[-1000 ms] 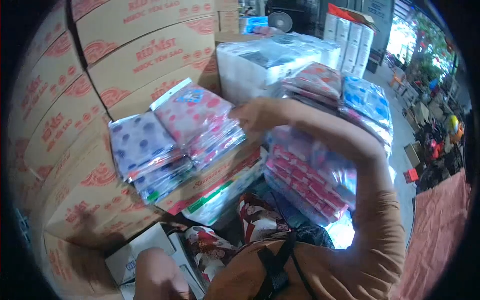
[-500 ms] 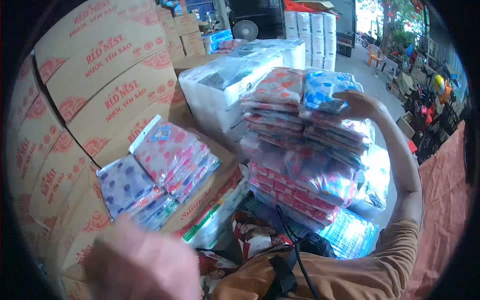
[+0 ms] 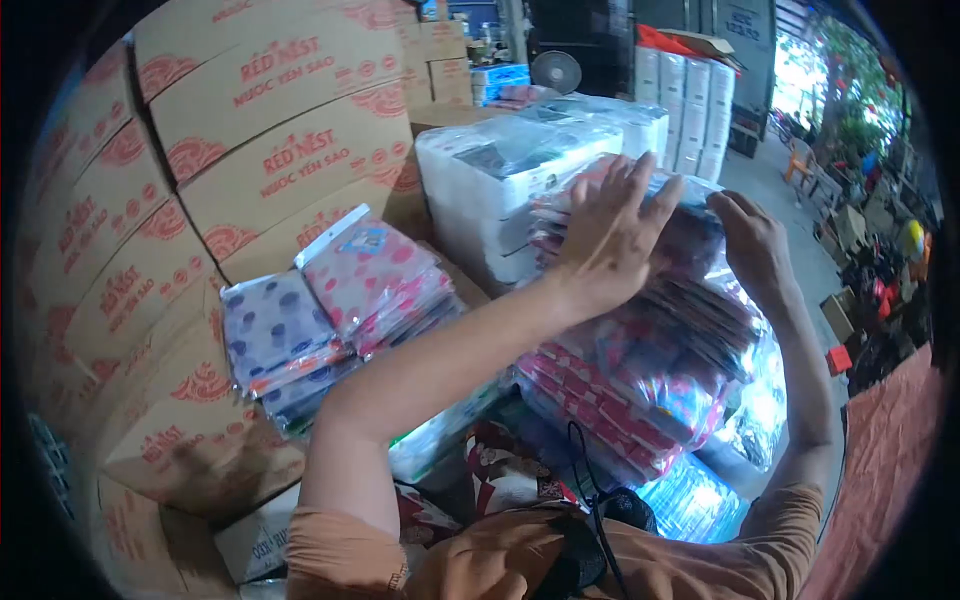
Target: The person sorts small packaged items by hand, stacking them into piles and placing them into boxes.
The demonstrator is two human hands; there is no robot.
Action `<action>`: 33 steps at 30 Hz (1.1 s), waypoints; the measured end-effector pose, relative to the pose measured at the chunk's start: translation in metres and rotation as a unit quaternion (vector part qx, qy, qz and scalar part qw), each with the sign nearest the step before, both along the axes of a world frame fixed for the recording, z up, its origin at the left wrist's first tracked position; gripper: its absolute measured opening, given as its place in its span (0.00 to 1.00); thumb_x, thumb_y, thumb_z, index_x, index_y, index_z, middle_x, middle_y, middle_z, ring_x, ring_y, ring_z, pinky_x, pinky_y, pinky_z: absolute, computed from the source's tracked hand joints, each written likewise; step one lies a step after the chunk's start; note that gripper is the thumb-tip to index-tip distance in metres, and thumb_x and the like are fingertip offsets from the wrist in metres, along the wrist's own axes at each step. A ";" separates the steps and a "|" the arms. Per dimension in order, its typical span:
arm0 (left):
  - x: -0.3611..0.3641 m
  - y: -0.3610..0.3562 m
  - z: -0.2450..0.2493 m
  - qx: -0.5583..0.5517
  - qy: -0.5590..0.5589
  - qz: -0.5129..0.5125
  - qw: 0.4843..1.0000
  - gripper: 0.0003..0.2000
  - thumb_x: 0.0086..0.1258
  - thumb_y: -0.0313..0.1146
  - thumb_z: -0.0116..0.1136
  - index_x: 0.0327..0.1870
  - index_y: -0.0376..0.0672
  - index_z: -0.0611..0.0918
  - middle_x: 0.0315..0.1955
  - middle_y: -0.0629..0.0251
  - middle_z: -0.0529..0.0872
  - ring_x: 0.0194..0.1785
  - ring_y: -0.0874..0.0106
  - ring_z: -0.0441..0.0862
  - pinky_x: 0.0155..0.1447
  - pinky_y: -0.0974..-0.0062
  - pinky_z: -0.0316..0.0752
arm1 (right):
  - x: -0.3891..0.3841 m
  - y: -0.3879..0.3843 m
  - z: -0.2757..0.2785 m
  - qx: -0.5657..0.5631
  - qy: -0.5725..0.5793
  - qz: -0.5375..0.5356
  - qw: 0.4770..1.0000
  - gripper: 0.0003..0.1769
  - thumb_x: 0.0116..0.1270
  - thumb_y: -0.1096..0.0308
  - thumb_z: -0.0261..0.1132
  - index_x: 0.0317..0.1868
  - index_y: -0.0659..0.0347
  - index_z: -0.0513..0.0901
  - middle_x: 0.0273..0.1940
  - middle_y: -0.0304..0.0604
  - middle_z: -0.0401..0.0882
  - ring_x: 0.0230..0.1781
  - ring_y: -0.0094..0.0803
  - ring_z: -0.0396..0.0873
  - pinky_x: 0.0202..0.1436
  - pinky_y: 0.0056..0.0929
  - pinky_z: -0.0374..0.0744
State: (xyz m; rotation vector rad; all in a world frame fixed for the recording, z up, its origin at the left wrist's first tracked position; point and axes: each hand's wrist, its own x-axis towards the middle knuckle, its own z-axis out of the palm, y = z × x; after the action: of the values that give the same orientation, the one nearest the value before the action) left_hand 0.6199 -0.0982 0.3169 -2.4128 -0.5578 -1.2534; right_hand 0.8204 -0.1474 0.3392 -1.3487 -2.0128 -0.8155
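My left hand reaches across with spread fingers, over the top of a tall stack of clear-wrapped packets. It covers much of the top layer; whether its palm touches is hard to see. My right hand is at the stack's right edge, fingers curled over a plastic-wrapped packet that looks dark in shadow. Two smaller piles lie on a carton to the left: packets with pink dots and packets with dark blue dots.
Brown cartons printed in red rise on the left. White wrapped bales stand behind the stack. A fan, tall white packs and an orange chair are farther back. Reddish sheeting hangs at right.
My left hand has moved from the lower left, up and right, to above the tall stack. My right hand stays by the stack's right edge. The view has shifted, so things appear farther right.
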 end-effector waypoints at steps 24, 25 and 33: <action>-0.359 -0.039 0.087 0.107 0.030 0.308 0.945 0.16 0.54 0.23 0.44 0.40 0.49 0.81 0.36 0.59 0.81 0.43 0.60 0.77 0.48 0.67 0.70 | -0.374 0.101 0.039 -0.028 -0.011 0.305 0.952 0.14 0.56 0.72 0.51 0.43 0.61 0.74 0.33 0.52 0.77 0.32 0.47 0.77 0.33 0.43 0.74; -0.369 -0.054 0.070 0.094 0.030 0.358 0.929 0.17 0.54 0.22 0.45 0.43 0.50 0.80 0.41 0.61 0.80 0.46 0.62 0.75 0.51 0.65 0.67 | -0.395 0.098 0.022 -0.039 0.047 0.359 0.931 0.14 0.57 0.73 0.50 0.45 0.59 0.73 0.35 0.51 0.77 0.35 0.46 0.77 0.35 0.44 0.74; -0.439 -0.117 -0.128 -0.270 0.019 0.571 0.775 0.27 0.57 0.45 0.54 0.60 0.61 0.64 0.63 0.54 0.54 0.64 0.55 0.57 0.60 0.45 0.54 | -0.508 0.081 -0.169 -0.187 -0.049 0.412 0.891 0.27 0.53 0.60 0.60 0.55 0.53 0.66 0.55 0.43 0.64 0.58 0.45 0.60 0.54 0.53 0.63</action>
State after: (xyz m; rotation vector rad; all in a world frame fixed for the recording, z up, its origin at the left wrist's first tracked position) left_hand 0.1814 -0.2154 0.1892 -1.7264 -2.1553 -0.4864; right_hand 0.3127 -0.0663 0.1699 -0.4855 -2.5864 -0.1024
